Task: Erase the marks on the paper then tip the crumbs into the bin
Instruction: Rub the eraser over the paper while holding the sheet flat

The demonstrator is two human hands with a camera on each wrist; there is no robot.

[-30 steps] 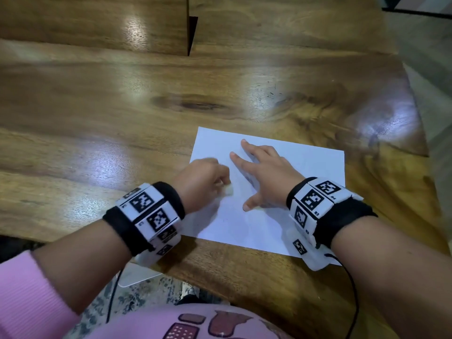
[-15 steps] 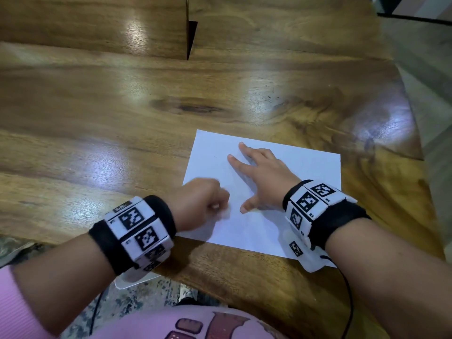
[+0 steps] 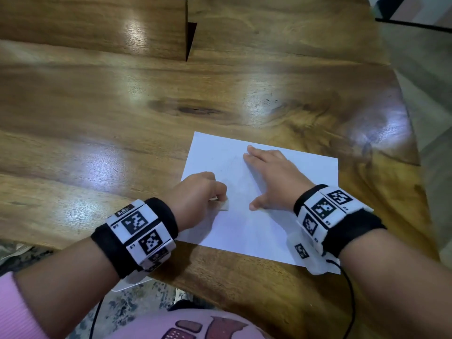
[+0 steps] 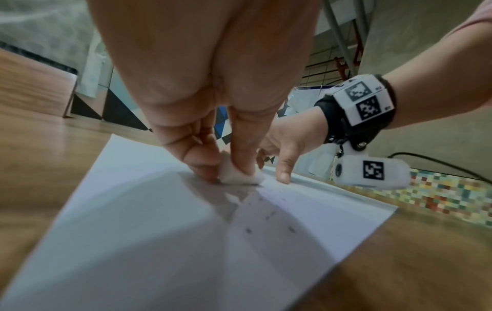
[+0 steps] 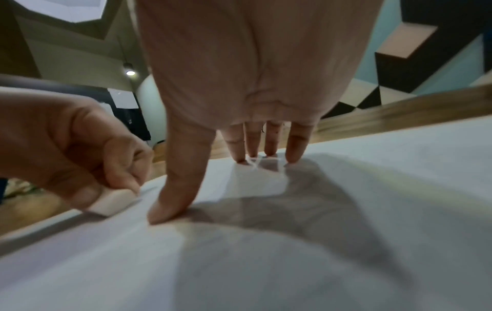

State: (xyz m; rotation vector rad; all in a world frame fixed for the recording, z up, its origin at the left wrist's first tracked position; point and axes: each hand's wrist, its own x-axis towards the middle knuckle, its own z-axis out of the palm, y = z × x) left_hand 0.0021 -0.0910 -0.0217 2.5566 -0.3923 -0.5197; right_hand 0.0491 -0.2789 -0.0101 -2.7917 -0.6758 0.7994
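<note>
A white sheet of paper (image 3: 281, 231) lies on the wooden table (image 3: 122, 133) near its front edge. My left hand (image 3: 195, 194) pinches a small white eraser (image 3: 223, 204) and presses it on the sheet's left part. In the left wrist view the eraser (image 4: 239, 175) sits between thumb and fingers, with dark crumbs (image 4: 249, 230) scattered on the paper (image 4: 149, 242) before it. My right hand (image 3: 271, 177) lies flat on the sheet, fingers straight and spread. In the right wrist view the eraser (image 5: 113, 202) touches the paper (image 5: 346, 242) just left of my thumb (image 5: 170, 202).
A raised wooden block with a dark gap (image 3: 190, 37) stands at the back of the table. The table's right edge (image 3: 415, 143) drops to a grey floor. A black cable (image 3: 352, 302) hangs from my right wrist. No bin is in view.
My left hand with the eraser has slid toward me and back along the paper's left part. The right hand has stayed flat on the sheet.
</note>
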